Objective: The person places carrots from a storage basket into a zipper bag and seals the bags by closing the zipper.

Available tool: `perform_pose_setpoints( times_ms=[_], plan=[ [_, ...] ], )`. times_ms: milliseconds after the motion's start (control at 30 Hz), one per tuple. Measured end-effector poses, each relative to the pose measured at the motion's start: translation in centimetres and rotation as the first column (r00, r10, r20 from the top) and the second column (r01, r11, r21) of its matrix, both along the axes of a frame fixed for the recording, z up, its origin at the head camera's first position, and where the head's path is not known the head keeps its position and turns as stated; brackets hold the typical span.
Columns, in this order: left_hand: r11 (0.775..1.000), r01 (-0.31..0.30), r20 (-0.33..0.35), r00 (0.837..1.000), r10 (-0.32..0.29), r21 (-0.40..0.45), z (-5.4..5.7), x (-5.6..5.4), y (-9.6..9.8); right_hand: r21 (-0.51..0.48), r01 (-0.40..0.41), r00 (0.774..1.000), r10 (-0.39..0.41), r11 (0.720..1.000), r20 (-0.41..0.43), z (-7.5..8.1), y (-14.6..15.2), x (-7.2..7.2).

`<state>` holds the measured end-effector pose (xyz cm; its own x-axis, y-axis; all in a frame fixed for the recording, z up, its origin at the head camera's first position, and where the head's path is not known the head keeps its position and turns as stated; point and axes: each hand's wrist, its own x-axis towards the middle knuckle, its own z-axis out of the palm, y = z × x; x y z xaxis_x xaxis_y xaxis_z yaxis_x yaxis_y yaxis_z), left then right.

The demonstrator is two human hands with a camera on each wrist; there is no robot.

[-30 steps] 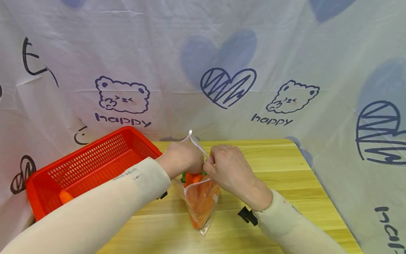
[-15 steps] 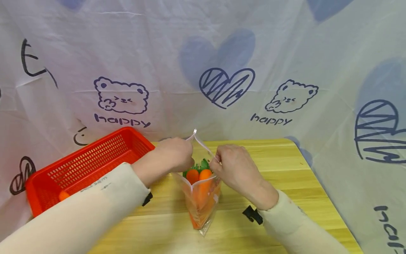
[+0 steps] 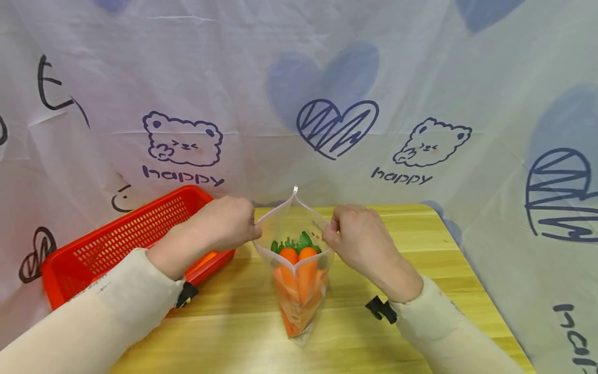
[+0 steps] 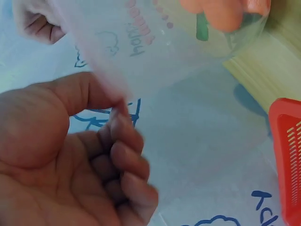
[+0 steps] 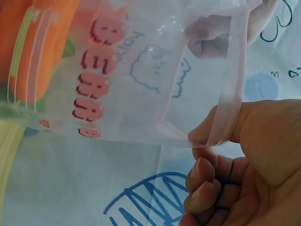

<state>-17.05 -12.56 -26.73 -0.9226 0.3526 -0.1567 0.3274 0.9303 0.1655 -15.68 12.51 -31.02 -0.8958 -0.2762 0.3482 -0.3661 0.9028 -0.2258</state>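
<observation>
A clear zip bag (image 3: pixel 299 306) stands on the table in front of me, its pink-edged mouth spread wide and its white slider at the far corner. Several orange carrots (image 3: pixel 307 270) with green tops are inside it. My left hand (image 3: pixel 221 223) pinches the left edge of the mouth between thumb and forefinger, as the left wrist view also shows. On the opposite side my right hand (image 3: pixel 362 239) pinches the right edge. Red lettering on the bag (image 5: pixel 141 108) shows in the right wrist view.
A red perforated basket (image 3: pixel 121 228) stands at the left of the wooden table (image 3: pixel 397 332), partly behind my left sleeve. An orange thing (image 3: pixel 205 259) shows in it near my left wrist. A printed white cloth (image 3: pixel 261 78) hangs behind the table.
My left hand has come out of the bag's mouth, moved left and now pinches the left edge. The right hand has shifted slightly right. The mouth is wider and the carrots show more.
</observation>
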Motion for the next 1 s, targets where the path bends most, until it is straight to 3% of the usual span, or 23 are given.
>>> perform_pose_setpoints(
  times_ms=[67,167,333,433,500,567,733,1000],
  plan=[
    [0.999,-0.023,-0.082,0.996,0.021,-0.023,-0.3,0.1,0.3,0.012,-0.005,0.999,0.005,1.0,-0.035,0.0,0.1,-0.1],
    [0.995,-0.021,-0.229,0.973,-0.001,-0.095,-0.9,0.5,0.6,0.079,-0.017,0.994,0.025,0.997,-0.108,-0.1,0.2,-0.1],
    [0.983,0.034,-0.425,0.899,-0.108,-0.179,-2.2,1.4,0.9,0.264,-0.041,0.968,0.104,0.964,-0.229,-1.0,0.5,-0.2],
    [0.98,0.049,-0.503,0.853,-0.141,-0.191,-2.6,1.8,0.9,0.302,-0.052,0.955,0.136,0.952,-0.265,-1.4,0.7,-0.2],
    [0.98,0.049,-0.533,0.833,-0.147,-0.193,-2.8,1.8,0.8,0.3,-0.059,0.948,0.147,0.952,-0.282,-1.5,0.8,-0.2],
    [0.981,0.043,-0.526,0.84,-0.137,-0.187,-2.9,1.7,0.7,0.293,-0.072,0.941,0.162,0.953,-0.296,-1.7,0.9,-0.3],
    [0.988,0.048,-0.428,0.897,-0.109,-0.15,-2.9,1.4,0.5,0.242,-0.115,0.936,0.186,0.964,-0.3,-2.2,1.0,-0.5],
    [0.993,0.118,-0.369,0.922,-0.118,-0.024,-1.9,0.9,-1.4,0.141,-0.122,0.955,0.155,0.982,-0.253,-2.1,0.8,-0.3]
  ],
)
